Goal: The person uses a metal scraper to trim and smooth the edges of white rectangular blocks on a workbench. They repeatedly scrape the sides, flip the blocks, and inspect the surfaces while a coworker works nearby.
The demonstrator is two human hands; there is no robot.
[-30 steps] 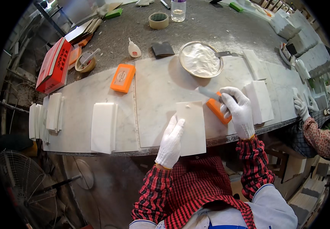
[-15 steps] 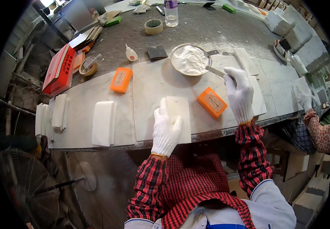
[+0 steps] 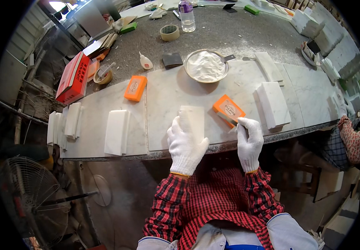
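the orange box (image 3: 229, 106) blocks right hand (image 3: 250, 139) from bowl (image 3: 206, 66); bare marble (image 3: 169, 96) lies left.

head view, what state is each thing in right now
Left hand: gloved, laid over the white slab
Right hand: gloved, fingers closed on a flat blade
White slab: partly hidden
Orange blocks: both lying flat
Metal bowl: upright, uncovered, filled with white paste
Gray tool: resting at the bowl's rim
Clear bottle: upright, some clear liquid inside
Squeeze bottle: standing upright
Tape roll: lying flat
Fan: running or off, cannot tell
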